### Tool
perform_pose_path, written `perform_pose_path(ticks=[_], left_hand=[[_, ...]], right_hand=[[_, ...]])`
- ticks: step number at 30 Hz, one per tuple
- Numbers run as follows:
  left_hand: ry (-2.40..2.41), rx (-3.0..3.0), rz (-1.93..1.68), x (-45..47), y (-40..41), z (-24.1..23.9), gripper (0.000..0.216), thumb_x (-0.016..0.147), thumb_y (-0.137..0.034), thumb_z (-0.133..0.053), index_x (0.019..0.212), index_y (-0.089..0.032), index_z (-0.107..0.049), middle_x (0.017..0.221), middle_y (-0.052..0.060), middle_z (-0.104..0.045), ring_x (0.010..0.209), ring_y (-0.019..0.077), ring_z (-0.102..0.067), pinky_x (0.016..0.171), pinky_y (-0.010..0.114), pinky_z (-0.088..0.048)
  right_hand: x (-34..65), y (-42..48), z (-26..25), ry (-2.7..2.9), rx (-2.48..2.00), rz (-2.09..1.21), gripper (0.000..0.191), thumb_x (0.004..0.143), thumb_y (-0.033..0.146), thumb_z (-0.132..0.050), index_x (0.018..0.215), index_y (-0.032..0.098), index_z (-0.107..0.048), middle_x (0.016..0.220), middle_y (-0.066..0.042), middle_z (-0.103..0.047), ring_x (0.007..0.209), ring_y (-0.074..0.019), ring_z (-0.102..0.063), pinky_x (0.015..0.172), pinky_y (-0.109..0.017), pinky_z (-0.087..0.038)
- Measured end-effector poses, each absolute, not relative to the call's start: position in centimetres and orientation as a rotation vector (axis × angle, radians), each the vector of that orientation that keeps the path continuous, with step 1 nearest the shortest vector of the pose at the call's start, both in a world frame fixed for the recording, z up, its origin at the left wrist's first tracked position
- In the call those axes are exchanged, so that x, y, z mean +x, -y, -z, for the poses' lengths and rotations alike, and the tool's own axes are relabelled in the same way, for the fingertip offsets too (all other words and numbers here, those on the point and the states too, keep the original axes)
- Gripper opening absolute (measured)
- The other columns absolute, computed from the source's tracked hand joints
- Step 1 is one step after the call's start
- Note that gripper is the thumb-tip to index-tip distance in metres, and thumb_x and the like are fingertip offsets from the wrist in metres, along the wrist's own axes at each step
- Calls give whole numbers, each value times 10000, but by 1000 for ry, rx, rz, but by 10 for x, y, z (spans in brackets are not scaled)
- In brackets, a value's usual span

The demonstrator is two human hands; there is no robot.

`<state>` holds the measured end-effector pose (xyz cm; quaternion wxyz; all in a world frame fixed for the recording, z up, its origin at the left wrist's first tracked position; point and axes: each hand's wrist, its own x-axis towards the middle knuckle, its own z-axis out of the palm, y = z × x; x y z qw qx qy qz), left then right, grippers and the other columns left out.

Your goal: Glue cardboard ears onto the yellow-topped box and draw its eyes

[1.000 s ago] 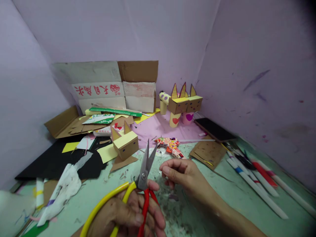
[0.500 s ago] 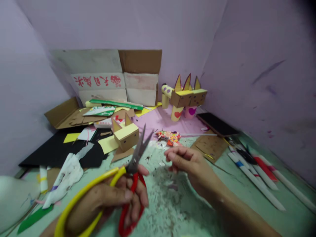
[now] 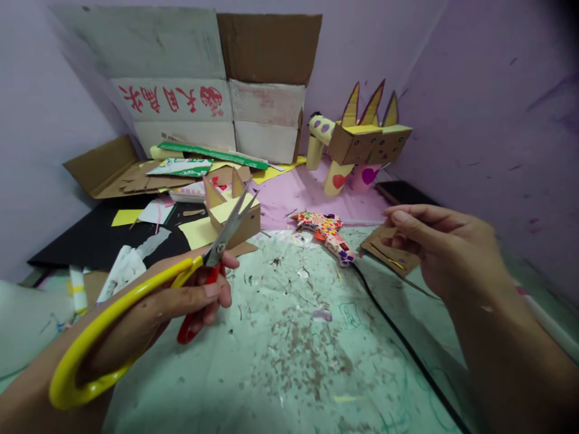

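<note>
My left hand (image 3: 181, 304) grips a pair of scissors (image 3: 221, 241) with one yellow and one red handle. The blades point up and right, slightly apart, toward a small cardboard box head with pointed ears (image 3: 233, 211). My right hand (image 3: 441, 250) hovers at the right above a brown cardboard piece (image 3: 389, 253), fingers pinched together; whether anything small sits between them I cannot make out. A glue gun wrapped in patterned paper (image 3: 328, 232) lies between the hands, its black cord (image 3: 398, 337) running toward me.
An open cardboard carton (image 3: 203, 90) stands at the back. Two cardboard animals on tube legs (image 3: 366, 141) stand at the back right. Black paper, yellow and cardboard scraps (image 3: 136, 223) clutter the left. The green mat (image 3: 294, 361) is flecked with small cuttings.
The view has moved closer and lower. My left hand with the scissors swung left and tilted the blades rightward. My right hand moved right, away from the scissors.
</note>
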<state>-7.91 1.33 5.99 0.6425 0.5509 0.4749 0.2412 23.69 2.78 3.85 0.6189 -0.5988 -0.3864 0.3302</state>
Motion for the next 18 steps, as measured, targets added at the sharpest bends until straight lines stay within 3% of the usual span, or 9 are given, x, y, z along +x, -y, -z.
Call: perform_pose_path(ticks=[7, 9, 13, 18], left_hand=[[-1126, 1270, -519, -82, -14, -59, 393, 802, -385, -567, 1138, -231, -433, 751, -19, -552, 554, 113, -492, 433, 217, -415], [-1116, 1294, -494, -79, -14, -57, 359, 828, -374, -548, 1137, -234, -430, 762, -22, -554, 548, 103, -484, 437, 210, -405], [-1120, 1340, -459, -76, -15, -54, 298, 859, -362, -515, 1116, -236, -433, 784, -26, -553, 539, 88, -483, 426, 185, -383], [-1049, 1485, -432, -85, -14, -50, 227, 875, -323, -487, 1090, -251, -474, 792, -25, -551, 547, 89, -465, 448, 186, -404]], right_hand=[[210, -22, -22, 1240, -1416, -798, 159, 685, 326, -697, 751, 181, -691, 583, 8, -617, 462, -108, -518, 461, -245, -410], [191, -17, -13, 1549, -1363, -854, 119, 744, 279, -628, 752, 177, -688, 591, -5, -629, 476, -124, -532, 456, -248, -412], [164, -9, 2, 2017, -1190, -834, 137, 802, 154, -556, 837, 162, -688, 790, -56, -679, 706, -162, -611, 649, -289, -472], [161, -12, 8, 2155, -1221, -749, 132, 814, 116, -544, 825, 163, -666, 787, -47, -656, 715, -154, -596, 648, -271, -452]])
